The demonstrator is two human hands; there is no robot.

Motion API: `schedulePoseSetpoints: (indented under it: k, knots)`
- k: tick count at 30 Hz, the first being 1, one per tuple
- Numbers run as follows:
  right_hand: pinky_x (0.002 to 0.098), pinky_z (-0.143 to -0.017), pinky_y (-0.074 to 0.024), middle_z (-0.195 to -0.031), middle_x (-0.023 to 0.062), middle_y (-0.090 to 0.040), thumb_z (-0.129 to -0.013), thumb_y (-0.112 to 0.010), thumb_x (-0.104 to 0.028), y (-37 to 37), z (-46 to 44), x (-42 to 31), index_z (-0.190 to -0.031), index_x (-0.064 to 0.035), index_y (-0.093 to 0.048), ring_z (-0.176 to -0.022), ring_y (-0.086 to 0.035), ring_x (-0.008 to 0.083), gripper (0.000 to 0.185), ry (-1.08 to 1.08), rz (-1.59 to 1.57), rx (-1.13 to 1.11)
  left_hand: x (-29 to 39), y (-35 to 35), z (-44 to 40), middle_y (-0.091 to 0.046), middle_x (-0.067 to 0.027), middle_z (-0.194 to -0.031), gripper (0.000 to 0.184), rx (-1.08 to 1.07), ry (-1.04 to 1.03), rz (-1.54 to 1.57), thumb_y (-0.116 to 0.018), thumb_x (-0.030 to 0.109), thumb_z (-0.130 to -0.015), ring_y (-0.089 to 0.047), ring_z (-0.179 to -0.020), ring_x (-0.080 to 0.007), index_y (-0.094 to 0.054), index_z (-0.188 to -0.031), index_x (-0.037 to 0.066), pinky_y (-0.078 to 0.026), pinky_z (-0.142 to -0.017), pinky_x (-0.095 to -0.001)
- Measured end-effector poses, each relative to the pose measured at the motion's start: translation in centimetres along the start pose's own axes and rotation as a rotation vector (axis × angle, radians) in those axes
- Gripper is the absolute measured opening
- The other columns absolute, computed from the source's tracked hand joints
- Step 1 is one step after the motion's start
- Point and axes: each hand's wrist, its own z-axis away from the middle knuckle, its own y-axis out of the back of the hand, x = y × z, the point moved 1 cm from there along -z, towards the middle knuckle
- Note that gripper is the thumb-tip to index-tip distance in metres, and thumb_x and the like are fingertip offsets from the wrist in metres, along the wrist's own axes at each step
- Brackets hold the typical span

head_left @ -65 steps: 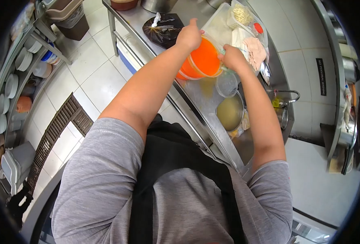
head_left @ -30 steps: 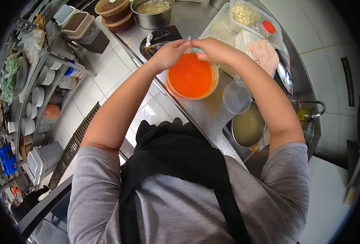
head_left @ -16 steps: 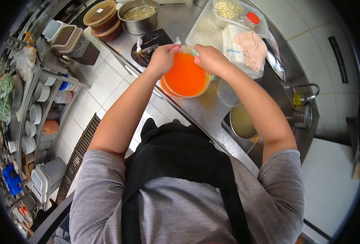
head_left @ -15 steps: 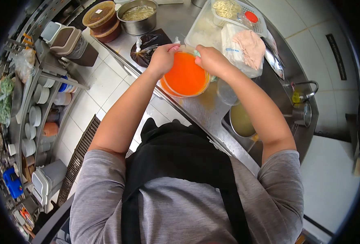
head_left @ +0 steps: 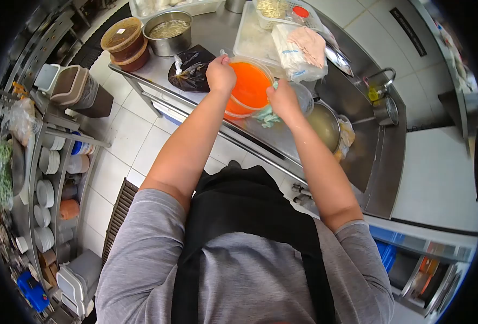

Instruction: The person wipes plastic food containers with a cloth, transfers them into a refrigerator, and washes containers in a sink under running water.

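Observation:
A round clear tub of orange liquid (head_left: 249, 85) is at the front edge of the steel counter. My left hand (head_left: 221, 74) is closed on the tub's left rim. At the tub's right side, my right hand (head_left: 283, 99) is closed on a pale green cloth (head_left: 268, 115), which hangs down against the tub wall. A black plastic bag (head_left: 191, 70) with a knotted white top lies just left of my left hand. Right of my right hand are a clear round lid (head_left: 303, 97) and a pot of cloudy liquid (head_left: 324, 127).
Stacked brown tubs (head_left: 124, 40) and a steel pot with pale strips (head_left: 168, 33) stand at the back left. A wrapped white package (head_left: 299, 53), a basket (head_left: 271, 20) and fish (head_left: 338, 59) lie behind. The sink (head_left: 368, 140) and tap are at the right.
My right hand has moved from the tub's far rim down its right side, and the green cloth now hangs there. My left hand stays at the rim. The view has turned.

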Motion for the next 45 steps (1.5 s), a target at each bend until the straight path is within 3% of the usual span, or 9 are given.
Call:
schedulePoseSetpoints:
  k: [9, 12, 17, 23, 25, 29, 33, 36, 45]
  knots:
    - [0.0475, -0.079, -0.0472, -0.094, 0.0338, -0.059, -0.081, -0.055, -0.021, -0.6, 3.0, -1.4, -0.098, 0.0135, -0.049, -0.091, -0.059, 0.0444, 0.039, -0.216, -0.172, 0.098, 0.5, 0.0, 4.1, -0.062, -0.0232, -0.105, 0.03, 0.245, -0.027, 0.128, -0.042, 0.013, -0.093, -0.06, -0.098, -0.0341, -0.057, -0.112, -0.005, -0.046, -0.085, -0.0363]
    - [0.0473, -0.08, -0.0469, -0.094, 0.0333, -0.059, -0.081, -0.054, -0.022, -0.6, 1.0, -0.3, -0.099, 0.0125, -0.049, -0.091, -0.059, 0.044, 0.039, -0.171, -0.141, 0.067, 0.1, -0.2, 5.6, -0.057, -0.0226, -0.115, 0.033, 0.298, 0.028, 0.379, -0.038, 0.013, -0.095, -0.057, -0.105, -0.0319, -0.051, -0.119, -0.006, -0.043, -0.09, -0.0346]
    - [0.0464, -0.081, -0.0464, -0.098, 0.0268, -0.06, -0.084, -0.054, -0.022, -0.1, -2.9, 1.2, -0.105, 0.003, -0.053, -0.093, -0.058, 0.0416, 0.033, 0.117, -0.041, -0.024, 0.1, 0.9, 9.6, -0.047, -0.0139, -0.129, 0.038, 0.108, 0.162, 0.675, -0.035, 0.017, -0.098, -0.047, -0.117, -0.0217, -0.036, -0.132, -0.002, -0.038, -0.097, -0.0313]
    - [0.0416, -0.083, -0.0454, -0.104, 0.0241, -0.06, -0.087, -0.052, -0.022, 0.6, -8.4, 2.5, -0.112, 0.0001, -0.052, -0.097, -0.056, 0.0399, 0.033, 0.491, -0.043, -0.314, -0.4, 3.6, 11.1, -0.042, -0.0143, -0.132, 0.042, 0.045, 0.131, 0.46, -0.038, 0.021, -0.098, -0.042, -0.121, -0.0194, -0.032, -0.134, 0.0, -0.032, -0.101, -0.0315]
    - [0.0402, -0.084, -0.0449, -0.105, 0.0238, -0.06, -0.087, -0.052, -0.023, 1.6, -9.4, 1.6, -0.111, 0.0002, -0.053, -0.098, -0.057, 0.0385, 0.034, 0.585, -0.025, -0.441, -0.7, 4.1, 8.0, -0.047, -0.0166, -0.124, 0.042, 0.162, 0.045, 0.334, -0.043, 0.024, -0.095, -0.046, -0.116, -0.0215, -0.042, -0.126, -0.004, -0.035, -0.099, -0.0312]
    - [0.0384, -0.084, -0.0446, -0.103, 0.0229, -0.06, -0.088, -0.052, -0.025, 3.1, -11.9, 0.1, -0.109, 0.0005, -0.055, -0.097, -0.057, 0.0358, 0.034, 0.592, 0.018, -0.68, 1.5, 4.3, 2.5, -0.058, -0.0118, -0.114, 0.034, -0.173, 0.105, 0.192, -0.04, 0.021, -0.096, -0.052, -0.108, -0.0185, -0.054, -0.119, 0.0, -0.037, -0.096, -0.0283]
    - [0.0394, -0.083, -0.0446, -0.102, 0.0217, -0.06, -0.087, -0.053, -0.026, 1.5, -14.0, -2.2, -0.108, 0.0002, -0.055, -0.096, -0.057, 0.0358, 0.034, 0.764, 0.022, -0.679, 1.0, 3.1, -0.2, -0.061, -0.0116, -0.111, 0.034, -0.447, 0.218, 0.222, -0.041, 0.022, -0.095, -0.054, -0.105, -0.0173, -0.058, -0.116, 0.001, -0.04, -0.092, -0.028]
    - [0.0377, -0.077, -0.0456, -0.092, 0.0195, -0.061, -0.088, -0.053, -0.02, 0.5, -14.1, -5.1, -0.106, -0.0021, -0.051, -0.087, -0.059, 0.0324, 0.026, 1.007, 0.1, -0.612, 0.5, 2.6, -0.8, -0.062, -0.0105, -0.105, 0.033, -0.461, 0.216, 0.204, -0.042, 0.023, -0.095, -0.055, -0.099, -0.0161, -0.057, -0.114, 0.001, -0.041, -0.088, -0.0287]
    - [0.0453, -0.068, -0.0472, -0.085, 0.0223, -0.061, -0.083, -0.055, -0.013, -0.4, -13.8, -7.6, -0.099, 0.0014, -0.045, -0.08, -0.059, 0.0397, 0.024, 1.161, 0.442, -0.629, 0.7, 2.5, 0.3, -0.057, -0.0092, -0.083, 0.021, -0.24, 0.102, -0.007, -0.049, 0.024, -0.094, -0.049, -0.075, -0.0157, -0.051, -0.092, 0.003, -0.043, -0.068, -0.0325]
